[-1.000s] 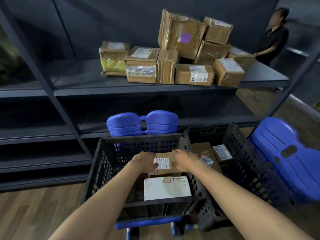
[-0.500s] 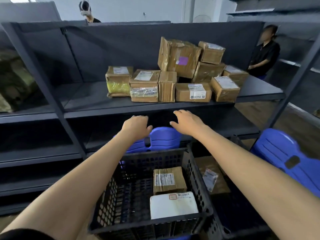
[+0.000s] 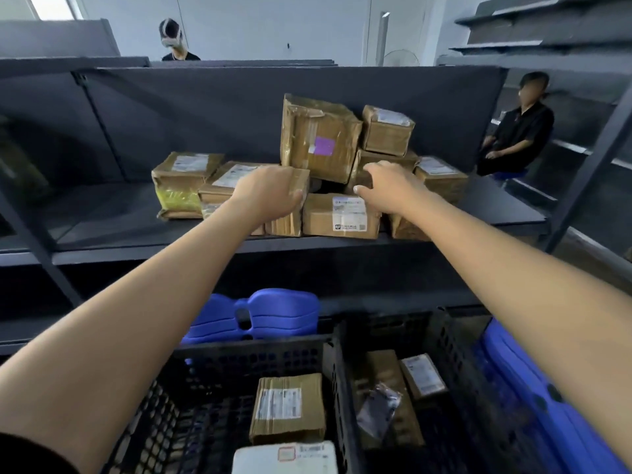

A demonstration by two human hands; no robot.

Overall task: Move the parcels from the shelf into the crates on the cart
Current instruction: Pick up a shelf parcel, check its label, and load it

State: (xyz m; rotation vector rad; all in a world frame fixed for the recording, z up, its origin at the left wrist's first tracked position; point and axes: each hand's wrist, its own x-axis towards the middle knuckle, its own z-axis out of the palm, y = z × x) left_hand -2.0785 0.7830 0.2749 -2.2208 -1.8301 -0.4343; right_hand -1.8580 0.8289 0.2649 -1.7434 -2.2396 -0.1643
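The left hand [image 3: 270,193] covers the top of a narrow parcel [image 3: 290,225], so its grip cannot be told. The white parcel [image 3: 285,458] is cut by the bottom edge.

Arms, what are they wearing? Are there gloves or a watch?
No gloves and no watch show. The left arm is bare up to the edge of a black sleeve at the picture's lower corner. The right arm is bare too, with no sleeve in view.
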